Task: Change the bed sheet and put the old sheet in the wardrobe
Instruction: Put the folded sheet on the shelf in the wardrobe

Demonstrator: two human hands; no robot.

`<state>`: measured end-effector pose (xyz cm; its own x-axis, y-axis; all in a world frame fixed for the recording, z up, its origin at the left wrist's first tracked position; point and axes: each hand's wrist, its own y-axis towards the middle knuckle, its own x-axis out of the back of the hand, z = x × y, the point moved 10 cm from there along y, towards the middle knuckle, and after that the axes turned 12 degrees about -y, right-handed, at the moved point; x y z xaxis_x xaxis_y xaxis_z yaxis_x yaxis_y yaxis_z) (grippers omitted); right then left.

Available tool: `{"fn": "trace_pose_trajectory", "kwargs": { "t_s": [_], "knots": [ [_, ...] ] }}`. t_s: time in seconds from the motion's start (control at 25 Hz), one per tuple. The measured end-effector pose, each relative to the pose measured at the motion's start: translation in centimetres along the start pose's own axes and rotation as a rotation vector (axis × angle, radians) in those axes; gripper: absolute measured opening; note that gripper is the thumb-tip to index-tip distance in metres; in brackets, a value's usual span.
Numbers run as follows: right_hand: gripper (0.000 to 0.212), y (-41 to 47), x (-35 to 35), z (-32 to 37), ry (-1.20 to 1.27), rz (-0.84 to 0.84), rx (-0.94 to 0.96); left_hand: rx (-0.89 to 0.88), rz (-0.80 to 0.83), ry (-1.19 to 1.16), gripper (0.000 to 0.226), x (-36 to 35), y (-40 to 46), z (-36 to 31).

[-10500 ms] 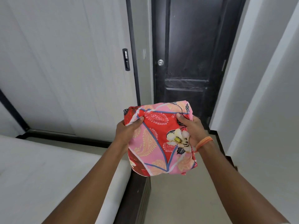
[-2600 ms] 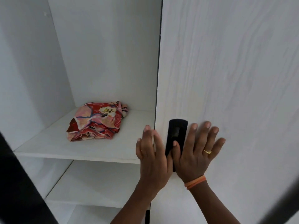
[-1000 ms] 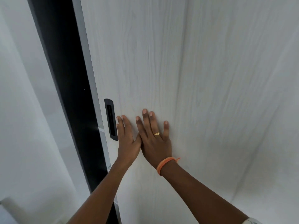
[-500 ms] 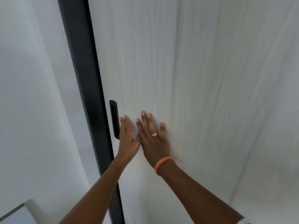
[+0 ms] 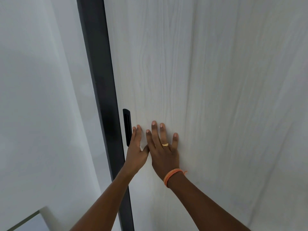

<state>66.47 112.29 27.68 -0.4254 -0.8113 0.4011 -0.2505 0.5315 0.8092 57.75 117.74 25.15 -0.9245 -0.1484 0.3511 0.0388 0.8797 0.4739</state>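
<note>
Pale wood-grain fills almost the whole view: it is the wardrobe door [image 5: 208, 80], a sliding panel with a black recessed handle [image 5: 127, 127] near its left edge and a dark vertical frame [image 5: 101, 97] just beside that. The old sheet is not visible anywhere; I judge it is behind this door, but the view cannot confirm it. The left hand [image 5: 136, 150] lies flat on the panel just to the right of the handle, fingers straight and close together, holding nothing. The right hand [image 5: 164, 150] presses flat beside it, fingers spread, thumb side touching the left hand; it wears a gold ring [image 5: 165, 144] and an orange wrist thread [image 5: 171, 176]. The door looks nearly or fully closed against the frame. One risk: flat palms may slip on the smooth surface, so the door could stay slightly open. Another risk: the left fingertips are near the closing edge and could be pinched.
</note>
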Motion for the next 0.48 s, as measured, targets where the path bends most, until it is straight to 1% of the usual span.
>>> {"fn": "trace_pose_trajectory", "kwargs": {
  "t_s": [0.12, 0.2, 0.28, 0.36, 0.4, 0.48],
  "knots": [
    [0.07, -0.2, 0.7, 0.5, 0.202, 0.007, 0.076, 0.078, -0.076, -0.02, 0.071, 1.4, -1.1, -0.1],
    [0.067, -0.1, 1.2, 0.5, 0.343, 0.034, 0.079, 0.114, -0.146, 0.031, 0.069, 2.4, -2.7, -0.7],
    [0.064, 0.0, 2.0, 0.9, 0.527, 0.069, 0.066, 0.153, -0.258, 0.116, 0.068, 4.5, -5.6, -1.7],
    [0.064, -0.5, 3.2, 2.4, 0.721, 0.141, 0.078, 0.199, -0.397, 0.217, 0.068, 7.8, -10.2, -2.8],
    [0.065, -1.4, 4.1, 4.0, 0.797, 0.193, 0.122, 0.233, -0.476, 0.28, 0.069, 9.7, -13.3, -3.2],
    [0.063, -4.7, 7.8, 7.6, 0.91, 0.29, 0.267, 0.354, -0.603, 0.394, 0.071, 13.2, -21.2, -3.8]
  ]
}}
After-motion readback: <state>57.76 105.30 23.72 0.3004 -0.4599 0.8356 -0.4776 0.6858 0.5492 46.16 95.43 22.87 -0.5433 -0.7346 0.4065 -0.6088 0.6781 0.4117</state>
